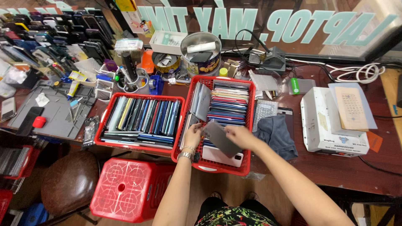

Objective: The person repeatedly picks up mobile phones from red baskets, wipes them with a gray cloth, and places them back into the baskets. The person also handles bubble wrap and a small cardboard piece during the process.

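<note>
Gripping a dark grey phone back panel [221, 138] between both hands, I held it tilted over the near end of the red basket on the right [248, 125]. My left hand [192, 136], with a metal watch [185, 155] on its wrist, was closed on the panel's left edge, and my right hand [240, 136] pinched its upper right edge with curled fingers. Under the panel lay a pale pink phone back [222, 156] flat at the basket's front. Behind it a stack of coloured panels [228, 104] filled the basket, with a few grey ones [200, 100] leaning upright on the left side. A 2nd red basket [140, 146] stood just beside it to the left, packed with panels standing on edge [140, 117]. A grey cloth [277, 134] lay on the wooden table [356, 167] just right of my basket, and farther right sat a white box [331, 125] with a tan sheet [351, 108] on top. A red plastic stool [127, 188] stood below the table near my left arm.
</note>
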